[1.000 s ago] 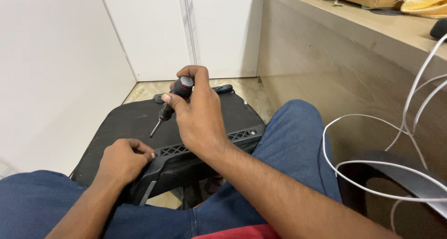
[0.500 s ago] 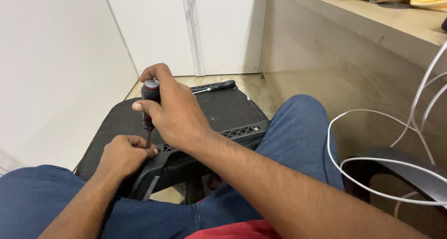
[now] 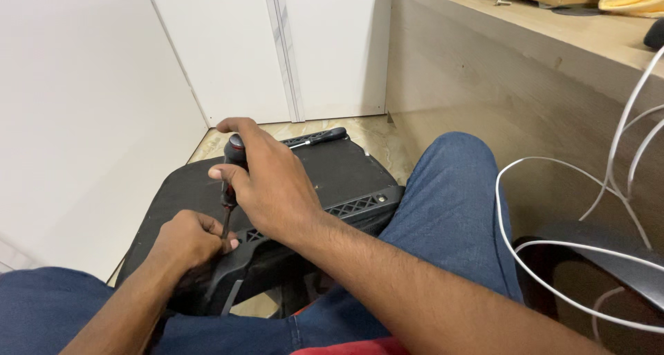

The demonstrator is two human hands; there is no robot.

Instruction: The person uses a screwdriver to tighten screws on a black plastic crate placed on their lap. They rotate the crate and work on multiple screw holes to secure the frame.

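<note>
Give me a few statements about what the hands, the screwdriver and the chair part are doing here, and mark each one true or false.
1. The right hand grips the screwdriver by its handle, shaft pointing down. True.
2. The left hand lies flat on the floor, away from the tool. False: its fingers pinch at the screwdriver's tip, on the black chair part.
3. The black chair part rests across the person's lap. True.
4. White cables loop at the right of the view. True.
5. The person wears red trousers. False: blue jeans cover both legs.
</note>
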